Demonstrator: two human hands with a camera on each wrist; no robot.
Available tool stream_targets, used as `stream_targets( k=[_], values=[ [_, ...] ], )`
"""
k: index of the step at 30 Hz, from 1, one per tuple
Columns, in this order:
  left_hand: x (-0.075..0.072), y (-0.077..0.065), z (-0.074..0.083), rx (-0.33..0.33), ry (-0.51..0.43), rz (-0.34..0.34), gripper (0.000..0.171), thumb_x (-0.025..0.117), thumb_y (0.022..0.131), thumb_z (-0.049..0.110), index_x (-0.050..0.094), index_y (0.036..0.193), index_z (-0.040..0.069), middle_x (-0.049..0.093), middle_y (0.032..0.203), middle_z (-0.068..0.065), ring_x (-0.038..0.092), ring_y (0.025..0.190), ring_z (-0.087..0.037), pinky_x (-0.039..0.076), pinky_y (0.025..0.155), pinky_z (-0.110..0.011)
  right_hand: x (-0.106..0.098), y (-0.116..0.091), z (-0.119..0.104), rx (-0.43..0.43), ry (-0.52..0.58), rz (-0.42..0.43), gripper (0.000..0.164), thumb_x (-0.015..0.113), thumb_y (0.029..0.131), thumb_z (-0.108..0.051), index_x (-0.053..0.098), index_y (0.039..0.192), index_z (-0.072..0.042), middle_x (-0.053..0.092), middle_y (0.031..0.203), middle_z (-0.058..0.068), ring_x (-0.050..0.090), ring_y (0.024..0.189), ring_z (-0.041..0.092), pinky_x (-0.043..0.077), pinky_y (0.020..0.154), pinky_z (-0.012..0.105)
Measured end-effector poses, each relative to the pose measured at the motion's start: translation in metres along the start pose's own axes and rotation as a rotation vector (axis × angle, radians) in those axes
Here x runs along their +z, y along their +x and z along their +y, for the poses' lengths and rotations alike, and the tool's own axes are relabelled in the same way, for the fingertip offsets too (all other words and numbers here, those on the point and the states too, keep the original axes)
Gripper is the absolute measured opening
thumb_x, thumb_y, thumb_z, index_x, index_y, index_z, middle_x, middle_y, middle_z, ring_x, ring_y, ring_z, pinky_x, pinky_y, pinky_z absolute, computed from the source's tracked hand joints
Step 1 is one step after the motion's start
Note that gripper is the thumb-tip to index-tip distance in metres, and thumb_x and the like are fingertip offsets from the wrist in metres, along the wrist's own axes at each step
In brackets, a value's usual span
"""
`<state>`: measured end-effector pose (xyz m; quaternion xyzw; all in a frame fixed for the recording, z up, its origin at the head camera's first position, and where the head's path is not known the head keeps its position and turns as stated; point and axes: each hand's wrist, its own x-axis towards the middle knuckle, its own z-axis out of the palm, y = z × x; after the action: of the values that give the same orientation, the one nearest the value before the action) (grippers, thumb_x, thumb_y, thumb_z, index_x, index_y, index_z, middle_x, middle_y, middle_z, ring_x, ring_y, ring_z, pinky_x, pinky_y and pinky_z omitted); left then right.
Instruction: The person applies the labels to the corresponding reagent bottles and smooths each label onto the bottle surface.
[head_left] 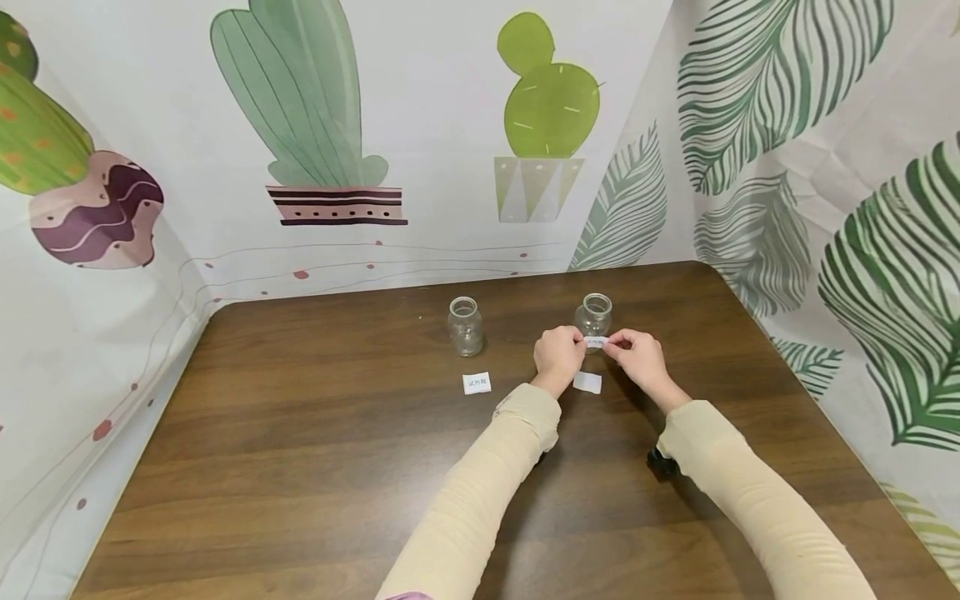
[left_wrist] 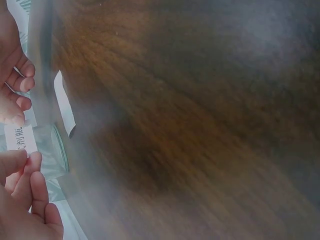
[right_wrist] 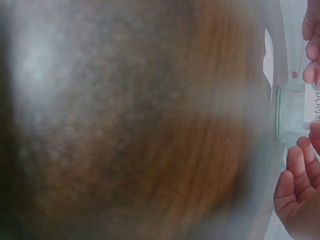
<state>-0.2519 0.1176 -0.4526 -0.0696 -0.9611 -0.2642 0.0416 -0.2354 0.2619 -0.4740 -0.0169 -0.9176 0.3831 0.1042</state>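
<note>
A clear glass jar [head_left: 595,310] stands upright at the right rear of the table. In front of its body is a small white label [head_left: 596,342] with printed characters. My left hand [head_left: 558,357] pinches the label's left end between thumb and finger, while my right hand [head_left: 639,358] pinches the other end. The left wrist view shows the label [left_wrist: 21,139] against the jar [left_wrist: 51,150]; whether it sticks to the glass I cannot tell. Just below the jar lies a blank white paper piece [head_left: 587,382].
Another clear glass jar [head_left: 466,327] stands to the left, with a white printed label [head_left: 476,383] lying in front of it. Both jars are on a brown wooden table [head_left: 315,450], near its back edge. A patterned cloth [head_left: 442,125] hangs behind.
</note>
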Motion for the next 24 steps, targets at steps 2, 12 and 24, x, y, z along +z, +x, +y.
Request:
stream_targets(
  k=[2,12,24],
  values=[
    [0.0,0.0,-0.001,0.003,-0.004,0.001,0.009,0.061,0.08,0.029,0.07,0.078,0.026,0.067,0.073,0.012,0.062,0.068,-0.012,0.041,0.053,-0.024,0.0,0.0,0.0,0.0,0.005,-0.004,0.012,0.063,0.078,-0.014,0.064,0.079,-0.002,0.059,0.06,0.004,0.048,0.046,0.004,0.04,0.049,0.022],
    [0.004,0.002,-0.01,0.05,-0.022,-0.036,0.01,0.062,0.079,0.033,0.068,0.084,0.026,0.067,0.077,0.012,0.063,0.07,-0.012,0.042,0.053,-0.024,-0.001,0.0,0.0,0.034,-0.025,-0.038,0.015,0.062,0.078,-0.013,0.062,0.085,0.0,0.062,0.065,0.009,0.047,0.046,0.001,0.041,0.051,0.024],
    [0.002,0.0,-0.016,0.042,-0.193,-0.1,0.014,0.061,0.08,0.03,0.069,0.088,0.021,0.069,0.084,0.011,0.063,0.077,-0.007,0.043,0.058,-0.021,-0.001,0.0,-0.003,0.009,0.029,-0.077,0.046,0.061,0.075,-0.008,0.044,0.117,0.0,0.058,0.1,0.022,0.056,0.073,0.023,0.042,0.061,0.026]
  ],
)
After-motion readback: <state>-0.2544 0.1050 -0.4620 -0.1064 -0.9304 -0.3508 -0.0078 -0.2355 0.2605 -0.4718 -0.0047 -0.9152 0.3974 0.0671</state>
